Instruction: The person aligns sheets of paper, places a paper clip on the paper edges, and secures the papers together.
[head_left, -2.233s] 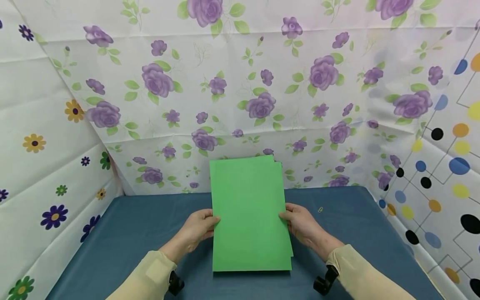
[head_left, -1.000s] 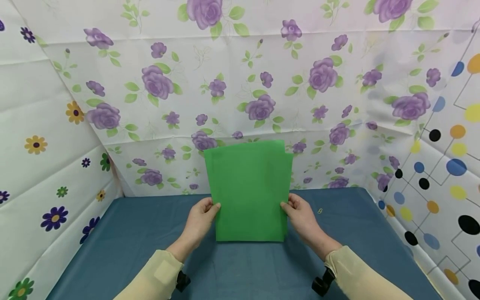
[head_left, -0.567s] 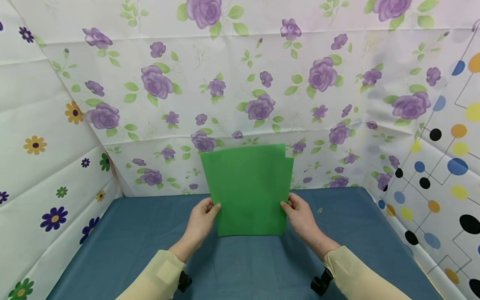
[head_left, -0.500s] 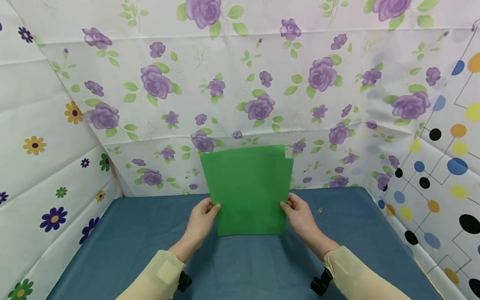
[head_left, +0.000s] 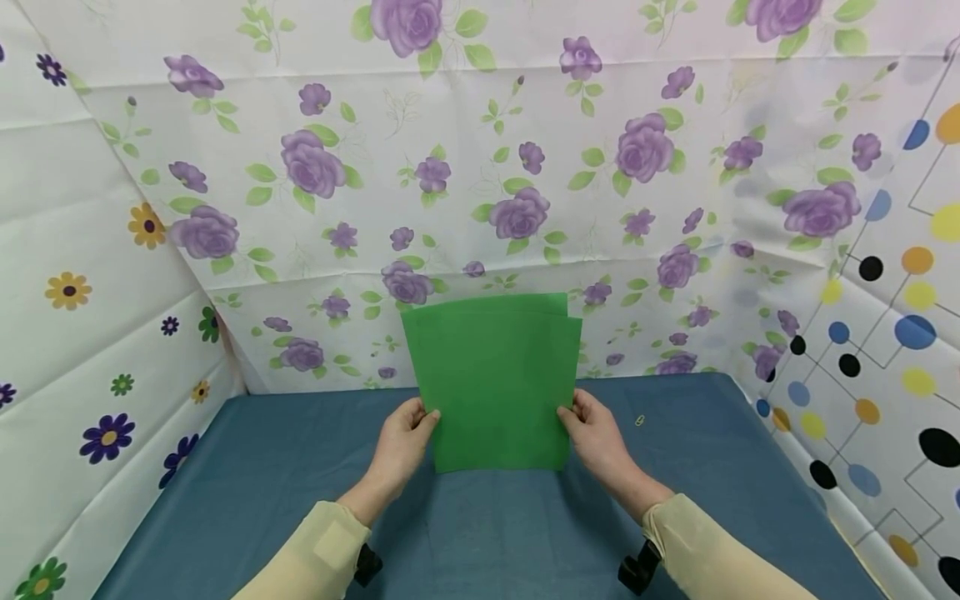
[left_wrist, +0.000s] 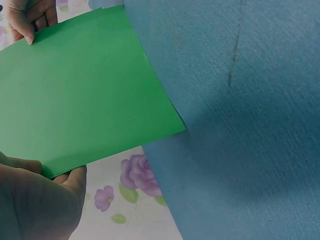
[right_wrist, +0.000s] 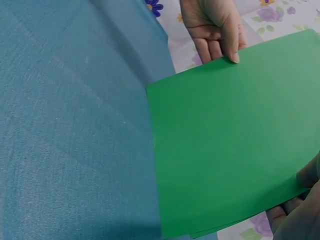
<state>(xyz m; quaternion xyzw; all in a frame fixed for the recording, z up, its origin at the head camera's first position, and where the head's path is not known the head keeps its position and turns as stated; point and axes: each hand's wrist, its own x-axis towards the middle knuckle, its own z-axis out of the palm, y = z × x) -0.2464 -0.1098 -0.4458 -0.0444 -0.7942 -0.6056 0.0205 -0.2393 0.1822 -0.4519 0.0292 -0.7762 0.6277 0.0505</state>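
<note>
Several green paper sheets (head_left: 498,383) stand nearly upright over the table, the front one lower than the one behind, so a second edge shows at the top. My left hand (head_left: 400,442) pinches their left edge, thumb in front and fingers behind. On the other side my right hand (head_left: 600,437) pinches the right edge the same way. In the left wrist view the bottom edge of the green paper (left_wrist: 85,95) is close over the blue cloth. The right wrist view shows the sheets (right_wrist: 230,140) slightly out of line at one lower corner.
A small yellow paper clip (head_left: 640,420) lies on the blue-covered table (head_left: 300,467), right of the sheets. A flowered cloth (head_left: 465,167) hangs behind the table, with patterned cloths at the left (head_left: 97,358) and right (head_left: 885,350).
Both hands have tipped the sheets from a flatter, nearer position to almost upright. Lately the right hand has shifted slightly left, and the offset at the top right has shrunk a little.
</note>
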